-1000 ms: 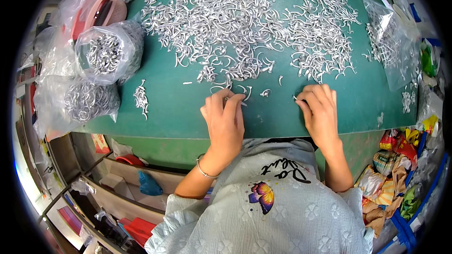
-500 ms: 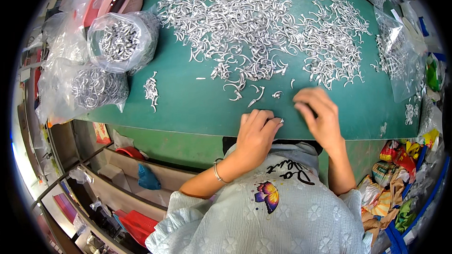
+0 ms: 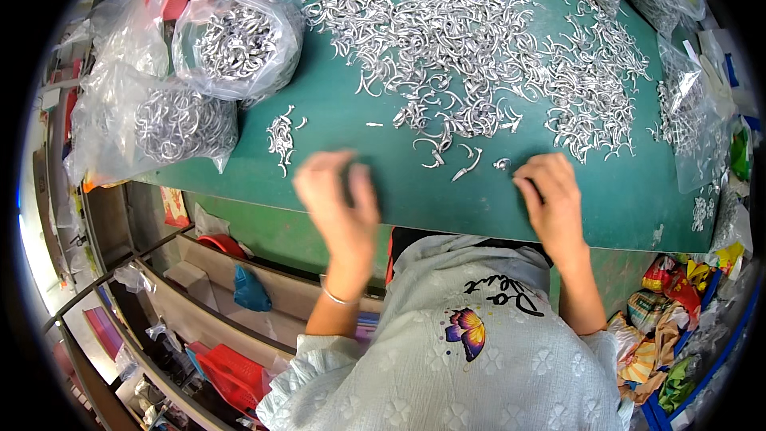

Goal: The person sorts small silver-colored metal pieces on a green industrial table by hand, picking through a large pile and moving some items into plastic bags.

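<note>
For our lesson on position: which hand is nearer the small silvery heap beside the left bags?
Left. The left hand is just right of the heap, lower in view; the right hand is much farther right.

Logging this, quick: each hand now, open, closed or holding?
Left hand: open, blurred, nothing visibly held.
Right hand: loosely curled; cannot tell whether it holds anything.

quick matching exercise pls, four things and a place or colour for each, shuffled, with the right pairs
1. left hand
2. right hand
3. tabletop
4. butterfly print

A. on the pale shirt
B. nearest the small cluster of silver pieces
C. green
D. nearest a lone silver piece

Pairs: 1-B, 2-D, 3-C, 4-A
</note>
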`<control>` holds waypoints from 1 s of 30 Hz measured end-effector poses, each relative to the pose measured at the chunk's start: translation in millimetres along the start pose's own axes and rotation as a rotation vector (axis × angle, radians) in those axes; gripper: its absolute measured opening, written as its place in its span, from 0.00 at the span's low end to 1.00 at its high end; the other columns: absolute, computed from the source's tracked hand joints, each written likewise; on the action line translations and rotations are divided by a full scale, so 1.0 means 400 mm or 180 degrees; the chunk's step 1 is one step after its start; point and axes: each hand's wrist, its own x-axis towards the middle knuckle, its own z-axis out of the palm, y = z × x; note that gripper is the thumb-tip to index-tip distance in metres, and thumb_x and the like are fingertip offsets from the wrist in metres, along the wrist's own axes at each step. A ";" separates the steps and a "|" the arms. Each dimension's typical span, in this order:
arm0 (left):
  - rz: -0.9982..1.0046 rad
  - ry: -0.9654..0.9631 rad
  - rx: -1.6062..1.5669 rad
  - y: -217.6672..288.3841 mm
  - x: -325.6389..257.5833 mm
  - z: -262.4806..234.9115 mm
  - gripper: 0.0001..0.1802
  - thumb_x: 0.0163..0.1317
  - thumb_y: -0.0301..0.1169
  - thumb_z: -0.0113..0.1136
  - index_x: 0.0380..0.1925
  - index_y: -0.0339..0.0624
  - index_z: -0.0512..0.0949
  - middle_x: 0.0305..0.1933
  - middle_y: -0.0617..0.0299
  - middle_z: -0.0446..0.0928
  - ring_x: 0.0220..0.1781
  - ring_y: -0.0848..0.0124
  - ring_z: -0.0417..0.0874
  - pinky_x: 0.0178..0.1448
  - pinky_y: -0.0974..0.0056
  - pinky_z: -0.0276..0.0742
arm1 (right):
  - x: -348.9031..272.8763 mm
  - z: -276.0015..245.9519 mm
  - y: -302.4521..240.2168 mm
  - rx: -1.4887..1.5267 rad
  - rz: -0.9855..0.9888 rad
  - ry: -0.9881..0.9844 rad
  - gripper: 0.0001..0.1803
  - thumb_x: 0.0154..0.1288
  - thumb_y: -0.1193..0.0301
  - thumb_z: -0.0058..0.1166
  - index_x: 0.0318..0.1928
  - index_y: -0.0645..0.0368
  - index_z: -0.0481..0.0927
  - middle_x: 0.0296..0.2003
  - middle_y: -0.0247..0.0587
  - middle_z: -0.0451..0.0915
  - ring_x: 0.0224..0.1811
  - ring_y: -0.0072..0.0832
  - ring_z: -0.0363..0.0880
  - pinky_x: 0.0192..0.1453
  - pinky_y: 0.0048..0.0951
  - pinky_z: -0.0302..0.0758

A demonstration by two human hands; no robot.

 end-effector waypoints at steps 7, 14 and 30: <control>0.0024 -0.1405 -0.1245 0.155 -0.107 0.030 0.19 0.51 0.24 0.69 0.45 0.42 0.79 0.44 0.59 0.75 0.46 0.61 0.75 0.49 0.60 0.63 | -0.027 0.051 -0.074 0.0859 0.0093 -0.0070 0.08 0.51 0.80 0.66 0.32 0.63 0.81 0.32 0.42 0.80 0.34 0.39 0.76 0.40 0.36 0.70; 0.0249 -0.1120 -0.1009 0.101 -0.130 0.061 0.13 0.53 0.24 0.66 0.40 0.42 0.78 0.40 0.60 0.74 0.41 0.62 0.74 0.45 0.58 0.61 | 0.006 0.064 -0.070 0.0711 -0.0148 -0.0096 0.11 0.52 0.78 0.65 0.37 0.62 0.81 0.35 0.40 0.78 0.37 0.38 0.74 0.41 0.36 0.69; -0.0174 -0.1025 -0.0679 0.102 -0.107 0.035 0.21 0.51 0.24 0.70 0.47 0.43 0.78 0.45 0.57 0.74 0.47 0.60 0.74 0.51 0.59 0.63 | 0.016 0.074 -0.088 -0.0395 -0.0360 -0.0435 0.09 0.53 0.74 0.65 0.34 0.58 0.79 0.36 0.35 0.73 0.39 0.35 0.69 0.45 0.35 0.62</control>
